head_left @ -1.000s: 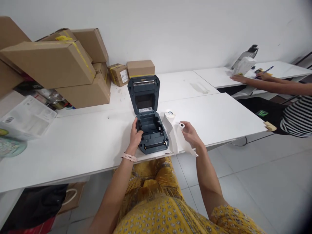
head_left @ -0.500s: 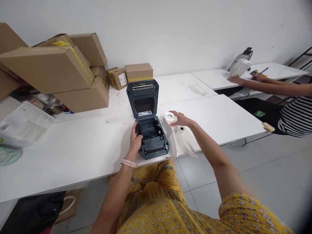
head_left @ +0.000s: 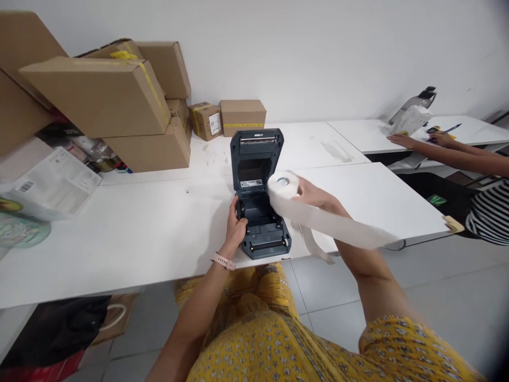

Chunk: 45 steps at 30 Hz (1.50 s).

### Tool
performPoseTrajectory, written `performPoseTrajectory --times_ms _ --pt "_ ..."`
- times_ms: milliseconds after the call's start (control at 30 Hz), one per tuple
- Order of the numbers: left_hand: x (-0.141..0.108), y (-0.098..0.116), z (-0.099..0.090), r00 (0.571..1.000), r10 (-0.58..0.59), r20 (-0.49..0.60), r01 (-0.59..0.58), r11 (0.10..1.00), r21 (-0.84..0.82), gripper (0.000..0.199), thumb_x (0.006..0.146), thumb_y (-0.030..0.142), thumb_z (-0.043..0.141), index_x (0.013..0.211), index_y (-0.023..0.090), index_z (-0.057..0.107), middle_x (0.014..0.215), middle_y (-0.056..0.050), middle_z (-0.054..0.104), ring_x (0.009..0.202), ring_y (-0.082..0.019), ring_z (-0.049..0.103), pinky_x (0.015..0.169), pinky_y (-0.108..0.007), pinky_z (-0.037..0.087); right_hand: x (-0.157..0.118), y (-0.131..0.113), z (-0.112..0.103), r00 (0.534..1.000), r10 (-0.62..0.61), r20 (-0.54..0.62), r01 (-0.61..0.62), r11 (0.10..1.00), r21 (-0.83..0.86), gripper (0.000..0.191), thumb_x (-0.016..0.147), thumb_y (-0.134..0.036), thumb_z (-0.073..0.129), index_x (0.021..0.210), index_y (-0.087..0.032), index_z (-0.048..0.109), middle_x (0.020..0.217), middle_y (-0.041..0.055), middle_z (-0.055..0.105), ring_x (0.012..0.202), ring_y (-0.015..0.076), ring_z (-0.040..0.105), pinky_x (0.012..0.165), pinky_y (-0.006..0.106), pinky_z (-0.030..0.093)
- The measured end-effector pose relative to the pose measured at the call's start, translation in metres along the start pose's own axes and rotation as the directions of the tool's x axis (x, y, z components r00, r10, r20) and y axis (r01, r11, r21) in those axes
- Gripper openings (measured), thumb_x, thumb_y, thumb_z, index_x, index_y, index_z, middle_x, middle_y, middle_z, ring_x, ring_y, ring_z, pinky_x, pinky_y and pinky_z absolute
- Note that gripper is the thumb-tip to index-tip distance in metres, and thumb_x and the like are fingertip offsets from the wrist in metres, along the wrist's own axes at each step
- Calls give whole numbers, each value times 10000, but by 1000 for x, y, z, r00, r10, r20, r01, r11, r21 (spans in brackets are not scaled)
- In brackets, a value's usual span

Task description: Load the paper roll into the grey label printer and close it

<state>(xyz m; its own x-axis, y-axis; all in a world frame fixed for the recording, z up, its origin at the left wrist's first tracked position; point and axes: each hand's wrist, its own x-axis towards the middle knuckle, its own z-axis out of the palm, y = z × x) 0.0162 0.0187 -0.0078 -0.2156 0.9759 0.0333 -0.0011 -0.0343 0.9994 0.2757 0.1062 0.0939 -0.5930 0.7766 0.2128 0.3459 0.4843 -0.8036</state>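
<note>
A dark label printer (head_left: 264,233) stands on the white table (head_left: 159,228) with its lid raised. My left hand (head_left: 236,225) grips the printer's left side, thumb over the edge and fingers against the outside. My right hand (head_left: 312,193) holds a white label roll (head_left: 283,185) just above the printer's right side. From the roll a long loose strip (head_left: 338,228) trails to the right across my forearm. Another paper strip (head_left: 314,245) hangs at the table's front edge, partly hidden behind the trailing one.
Cardboard boxes (head_left: 103,95) are stacked at the left, with two smaller boxes (head_left: 243,116) by the wall. A clear-sided package (head_left: 59,183) lies far left. At the right, a person's hands (head_left: 403,141) rest on another table near a bottle (head_left: 411,106).
My right hand has closed on the roll and lifted it off the table toward the printer, its strip now swinging out to the right. The view has shifted slightly left.
</note>
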Motion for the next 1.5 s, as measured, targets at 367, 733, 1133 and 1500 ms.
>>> performPoseTrajectory --times_ms 367,733,1133,1500 --pt "1 -2 1 1000 2 -11 -2 1000 15 914 714 2 553 1595 217 434 1693 -78 443 1603 -280 360 1357 -458 242 69 -41 76 832 265 488 201 675 -710 673 714 -440 855 1313 -185 685 1246 155 748 1145 378 711 1045 493 512" --pt "4 -12 1 998 57 5 -57 998 -40 916 712 -7 555 1585 241 433 1710 -61 414 1613 -264 334 1365 -442 199 -12 -23 96 943 -93 320 273 768 -580 569 1093 -485 466 1558 -163 525 1618 174 539 1505 328 525 1217 525 478" --pt "4 -12 -1 996 84 8 -84 996 -35 891 721 24 564 1578 239 451 1701 -57 428 1605 -263 349 1355 -438 227 -108 -38 166 991 -128 26 109 703 -703 623 1102 -465 458 1672 -242 341 1726 109 380 1620 297 341 1285 546 393" --pt "-4 1 -1 998 68 -2 -68 995 80 797 830 137 638 1588 252 420 1706 -88 415 1607 -279 345 1347 -478 238 -114 -40 164 990 -132 45 130 759 -638 616 1088 -478 498 1638 -214 408 1727 131 372 1630 310 315 1263 560 426"
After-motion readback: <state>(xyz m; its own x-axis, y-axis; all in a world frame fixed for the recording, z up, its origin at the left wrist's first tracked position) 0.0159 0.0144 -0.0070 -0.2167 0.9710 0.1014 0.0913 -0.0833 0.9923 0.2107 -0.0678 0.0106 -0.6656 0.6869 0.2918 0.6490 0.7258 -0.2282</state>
